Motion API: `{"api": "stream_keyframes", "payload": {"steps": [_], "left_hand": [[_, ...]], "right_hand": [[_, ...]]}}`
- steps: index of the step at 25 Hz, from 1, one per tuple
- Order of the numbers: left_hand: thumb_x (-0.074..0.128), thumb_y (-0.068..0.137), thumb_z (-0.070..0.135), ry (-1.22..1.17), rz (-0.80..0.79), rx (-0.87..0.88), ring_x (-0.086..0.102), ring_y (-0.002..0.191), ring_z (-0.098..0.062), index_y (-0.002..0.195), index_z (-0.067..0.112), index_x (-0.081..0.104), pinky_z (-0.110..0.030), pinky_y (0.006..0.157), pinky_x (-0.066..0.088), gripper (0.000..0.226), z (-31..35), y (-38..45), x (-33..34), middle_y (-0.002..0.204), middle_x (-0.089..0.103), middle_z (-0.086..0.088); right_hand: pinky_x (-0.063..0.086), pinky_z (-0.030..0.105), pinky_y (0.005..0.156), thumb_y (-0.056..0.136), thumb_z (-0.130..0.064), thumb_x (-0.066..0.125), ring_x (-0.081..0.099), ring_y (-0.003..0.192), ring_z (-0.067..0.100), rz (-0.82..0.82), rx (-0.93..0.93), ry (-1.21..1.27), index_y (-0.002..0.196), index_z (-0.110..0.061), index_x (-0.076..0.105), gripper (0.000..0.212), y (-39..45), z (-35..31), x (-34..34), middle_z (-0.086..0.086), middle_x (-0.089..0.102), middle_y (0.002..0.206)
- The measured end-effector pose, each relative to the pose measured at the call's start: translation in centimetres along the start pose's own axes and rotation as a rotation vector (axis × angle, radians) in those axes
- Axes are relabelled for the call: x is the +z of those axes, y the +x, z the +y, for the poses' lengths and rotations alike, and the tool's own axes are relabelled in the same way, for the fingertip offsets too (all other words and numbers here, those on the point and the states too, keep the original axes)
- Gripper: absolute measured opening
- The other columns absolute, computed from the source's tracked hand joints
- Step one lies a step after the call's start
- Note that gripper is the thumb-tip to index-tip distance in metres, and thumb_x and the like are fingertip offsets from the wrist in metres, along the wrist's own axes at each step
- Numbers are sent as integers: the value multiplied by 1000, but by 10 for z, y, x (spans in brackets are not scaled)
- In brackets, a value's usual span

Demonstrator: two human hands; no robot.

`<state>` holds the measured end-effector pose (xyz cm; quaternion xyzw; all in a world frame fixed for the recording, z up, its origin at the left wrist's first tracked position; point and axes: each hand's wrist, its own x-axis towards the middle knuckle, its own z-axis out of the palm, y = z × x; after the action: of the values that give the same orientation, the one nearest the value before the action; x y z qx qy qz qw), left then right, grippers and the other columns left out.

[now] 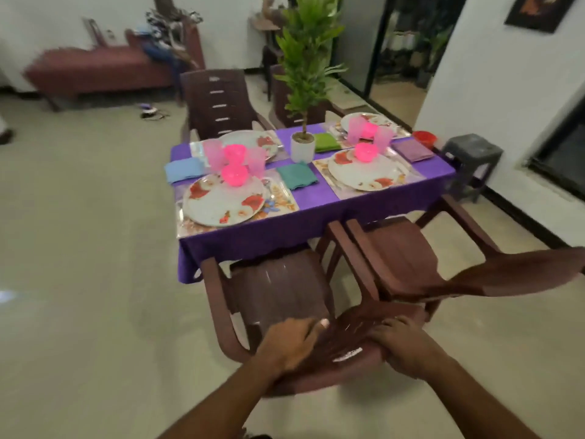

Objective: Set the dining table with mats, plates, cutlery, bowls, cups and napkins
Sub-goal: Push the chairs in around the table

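My left hand (286, 345) and my right hand (403, 345) both grip the top of the backrest of a brown plastic chair (278, 293) in front of the table. The table carries a purple cloth (313, 198) with floral mats, each bearing a flowered white plate (221, 201). Bright pink bowls (235, 175) and pale pink cups (213, 153) stand by the plates. Folded napkins lie beside the mats: blue (184, 170), teal (296, 175), green (326, 142) and mauve (413, 151).
A potted plant in a white pot (303, 147) stands mid-table. A second brown chair (411, 258) is to the right, two more at the far side. A grey stool (468, 160) and a red bowl (424, 138) are at the right; a maroon sofa (95, 69) lies far left.
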<state>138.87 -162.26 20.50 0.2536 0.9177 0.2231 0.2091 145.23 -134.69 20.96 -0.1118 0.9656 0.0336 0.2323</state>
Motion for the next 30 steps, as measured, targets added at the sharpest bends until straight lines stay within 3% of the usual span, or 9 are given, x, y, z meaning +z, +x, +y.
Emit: {"api": "stream_keyframes", "payload": {"steps": [4, 7, 10, 14, 18, 23, 25, 28, 30], "left_hand": [[30, 77, 96, 211, -92, 47, 66, 109, -23, 139, 42, 45, -41, 92, 52, 83, 39, -36, 39, 124, 69, 5], [47, 88, 72, 304, -59, 52, 67, 108, -31, 141, 41, 41, -42, 89, 54, 62, 43, -34, 47, 122, 70, -1], [46, 90, 49, 328, -62, 26, 68, 104, -35, 141, 43, 42, -43, 86, 54, 51, 45, -31, 51, 118, 72, -5], [42, 92, 57, 307, -97, 25, 68, 101, -34, 136, 42, 47, -43, 86, 56, 47, 48, -32, 41, 113, 73, -6], [41, 88, 55, 350, -204, -25, 68, 103, -32, 141, 43, 44, -41, 88, 56, 54, 38, -51, 42, 118, 72, -4], [46, 91, 53, 287, -152, -88, 67, 106, -19, 145, 45, 42, -33, 91, 53, 54, 42, -83, 63, 121, 70, 6], [48, 91, 56, 314, -99, -158, 65, 108, -12, 143, 51, 40, -32, 93, 53, 53, 47, -87, 72, 125, 67, 13], [44, 89, 74, 336, -18, -236, 62, 107, -6, 142, 52, 40, -28, 90, 52, 58, 60, -87, 75, 126, 66, 16], [36, 86, 85, 308, -1, -246, 62, 110, -7, 149, 47, 35, -26, 91, 50, 74, 90, -83, 79, 131, 63, 16]], "right_hand": [[35, 38, 109, 81, -31, 54, 52, 131, 17, 14, -118, -85, 135, -31, 56, 53, 8, 7, 7, -10, 59, 138], [39, 37, 102, 80, -32, 53, 58, 123, 21, 50, -146, -125, 129, -28, 58, 49, 21, 13, 13, -8, 64, 132], [40, 41, 103, 82, -29, 54, 59, 121, 24, 24, -178, -138, 128, -26, 59, 47, 16, 15, 15, -3, 65, 130], [48, 42, 95, 79, -22, 60, 64, 114, 28, 24, -206, -133, 117, -25, 63, 39, 19, 13, 5, 1, 69, 122], [53, 43, 93, 87, -17, 61, 64, 110, 34, -86, -270, -206, 115, -15, 66, 29, 8, -15, 4, 12, 68, 118], [52, 43, 91, 85, -16, 68, 64, 111, 36, -127, -389, -225, 121, -10, 65, 37, -20, -28, -2, 17, 66, 121], [51, 43, 94, 85, -25, 70, 62, 116, 34, -153, -428, -49, 129, -18, 59, 46, -27, -5, -7, 12, 64, 128], [47, 39, 104, 87, -63, 59, 57, 126, 25, -58, -381, 289, 145, -26, 48, 69, -36, 49, -10, 2, 58, 142], [45, 37, 105, 91, -65, 54, 54, 128, 19, 45, -307, 411, 146, -27, 46, 68, -41, 92, -9, -4, 56, 143]]}}
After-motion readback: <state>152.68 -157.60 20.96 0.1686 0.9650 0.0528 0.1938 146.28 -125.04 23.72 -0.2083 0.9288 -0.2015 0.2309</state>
